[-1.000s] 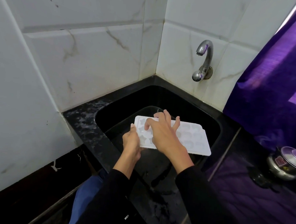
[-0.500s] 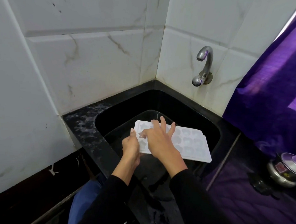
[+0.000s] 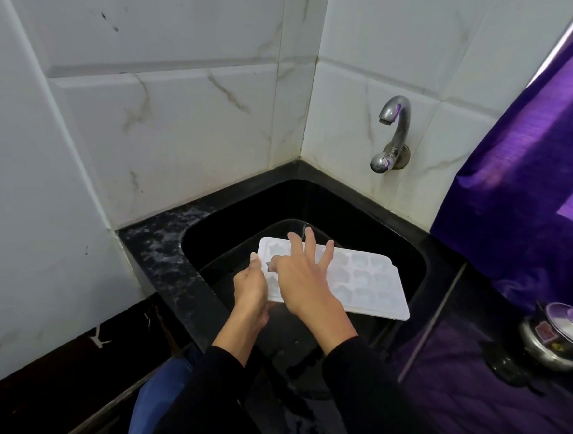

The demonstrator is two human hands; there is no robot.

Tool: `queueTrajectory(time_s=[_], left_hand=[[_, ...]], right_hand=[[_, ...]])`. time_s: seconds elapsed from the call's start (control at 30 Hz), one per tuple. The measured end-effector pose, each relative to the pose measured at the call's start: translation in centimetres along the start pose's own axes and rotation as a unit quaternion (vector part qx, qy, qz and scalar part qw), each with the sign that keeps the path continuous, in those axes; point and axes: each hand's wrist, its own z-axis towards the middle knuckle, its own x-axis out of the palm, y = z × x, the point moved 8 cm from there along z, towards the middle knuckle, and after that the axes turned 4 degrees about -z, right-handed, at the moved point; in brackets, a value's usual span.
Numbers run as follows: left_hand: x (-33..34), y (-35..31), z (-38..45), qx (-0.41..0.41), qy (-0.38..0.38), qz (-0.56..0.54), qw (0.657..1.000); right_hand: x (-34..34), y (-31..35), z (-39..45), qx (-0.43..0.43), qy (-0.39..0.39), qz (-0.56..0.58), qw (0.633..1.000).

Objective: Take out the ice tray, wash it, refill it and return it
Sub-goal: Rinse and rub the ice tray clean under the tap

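A white plastic ice tray [image 3: 365, 285] with shaped cells is held level over the black sink [image 3: 230, 226]. My left hand [image 3: 251, 287] grips the tray's near left corner, thumb on top. Resting flat on the tray's left half is my right hand [image 3: 303, 277], fingers spread and pressing into the cells. The cells under that hand are hidden. A chrome tap [image 3: 392, 132] sticks out of the tiled wall above the sink's far right side; no water runs from it.
White marble-look tiles close the corner behind and left of the sink. A black stone counter [image 3: 154, 245] rims it. A purple curtain [image 3: 531, 186] hangs at the right, and a steel pressure cooker [image 3: 558, 334] sits on the dark counter below it.
My right hand has slid over the tray's left cells, fingers spreading wider. The tray has stayed over the sink in my left hand's grip. The view has tilted slightly.
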Motion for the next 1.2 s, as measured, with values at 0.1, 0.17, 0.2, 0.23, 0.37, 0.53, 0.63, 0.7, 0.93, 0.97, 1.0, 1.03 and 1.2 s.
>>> queueTrajectory(time_s=[0.1, 0.17, 0.2, 0.23, 0.37, 0.53, 0.63, 0.7, 0.93, 0.97, 1.0, 1.03, 1.2], left_hand=[[-0.1, -0.1, 0.2, -0.001, 0.001, -0.004, 1.000], [-0.1, -0.2, 0.3, -0.003, 0.000, -0.008, 1.000], [0.0, -0.2, 0.3, -0.006, -0.002, -0.008, 1.000], [-0.1, -0.1, 0.4, -0.009, -0.004, -0.008, 1.000], [-0.2, -0.2, 0.1, -0.017, -0.010, -0.007, 1.000], [-0.4, -0.4, 0.3, -0.030, -0.018, -0.026, 0.999], [-0.7, -0.5, 0.5, -0.033, -0.011, -0.037, 0.999], [-0.9, -0.7, 0.7, -0.033, -0.010, -0.039, 0.999], [-1.4, -1.3, 1.6, -0.023, -0.003, -0.040, 0.999], [-1.5, -1.3, 1.7, -0.024, -0.003, -0.044, 0.999], [-1.5, -1.3, 1.8, -0.024, -0.003, -0.048, 0.999], [-1.6, -1.3, 1.8, -0.024, -0.004, -0.051, 0.998], [-1.8, -1.4, 1.7, -0.018, -0.005, -0.065, 0.998]], right_hand=[[0.1, -0.3, 0.1, -0.004, -0.005, 0.014, 1.000], [0.1, -0.5, 0.0, -0.003, -0.005, 0.017, 1.000], [0.2, -0.4, 0.0, -0.003, -0.004, 0.019, 1.000], [0.3, -0.4, 0.0, -0.003, -0.001, 0.023, 1.000], [0.1, -0.7, -0.3, -0.006, -0.004, 0.060, 0.998], [-2.4, -4.3, -1.2, 0.052, -0.068, 0.117, 0.989], [-3.8, -7.9, -1.9, 0.112, -0.079, 0.126, 0.983], [-4.2, -10.1, -2.4, 0.145, -0.077, 0.125, 0.978], [-2.2, -14.5, -4.3, 0.237, -0.018, 0.109, 0.965], [-1.7, -14.7, -4.5, 0.243, -0.006, 0.110, 0.964], [-1.3, -14.7, -4.7, 0.248, 0.004, 0.113, 0.962], [-1.0, -14.7, -4.8, 0.251, 0.011, 0.116, 0.961], [0.2, -14.4, -5.2, 0.252, 0.022, 0.106, 0.962]])
